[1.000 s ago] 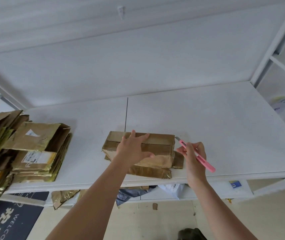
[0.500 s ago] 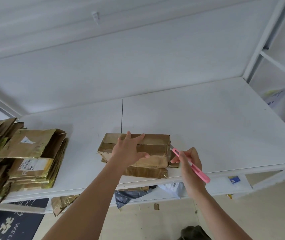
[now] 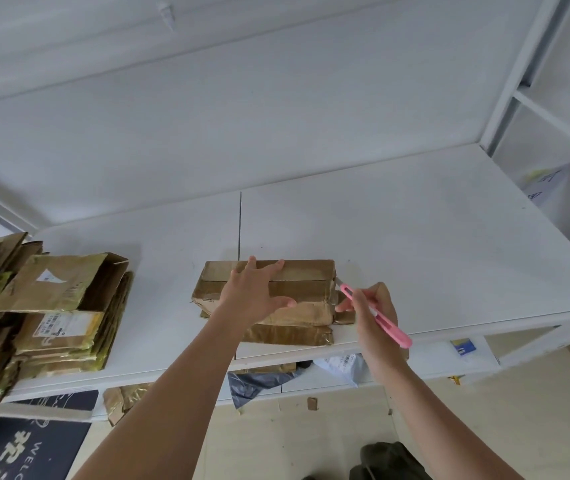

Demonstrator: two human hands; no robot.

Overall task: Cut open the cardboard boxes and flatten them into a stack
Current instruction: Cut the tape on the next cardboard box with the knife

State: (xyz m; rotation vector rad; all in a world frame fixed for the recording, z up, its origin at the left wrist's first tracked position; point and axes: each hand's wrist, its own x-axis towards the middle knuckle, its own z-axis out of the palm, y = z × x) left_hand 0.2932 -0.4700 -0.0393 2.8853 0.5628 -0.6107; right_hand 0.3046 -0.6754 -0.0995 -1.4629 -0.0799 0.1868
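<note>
Nearest you, a dark mat (image 3: 17, 448) with white lettering lies on the floor at lower left, and scraps of cardboard and a grey bag (image 3: 259, 382) sit on the low shelf under the table edge.

Your left hand (image 3: 252, 296) lies flat on the box (image 3: 297, 292), fingers spread and straight, thumb out along the near face; it presses and does not grip. Your right hand (image 3: 372, 310) has its fingers curled round a pink knife (image 3: 377, 317), held like a pen. The handle's tail points back toward you and to the right; the tip points at the box's right end, up against its upper corner. Whether the blade has entered the cardboard cannot be told.

The box sits on the table (image 3: 432, 244) near its front edge, at about the middle. Its long axis runs left to right, parallel to that edge. It rests on a flattened piece (image 3: 287, 334) that shows beneath it on the near side.

Well to the left, apart from the box, stands a stack (image 3: 58, 317) of flattened boxes, some bearing labels.

Beyond, on the right, a white frame (image 3: 505, 109) rises at the table's far corner.
</note>
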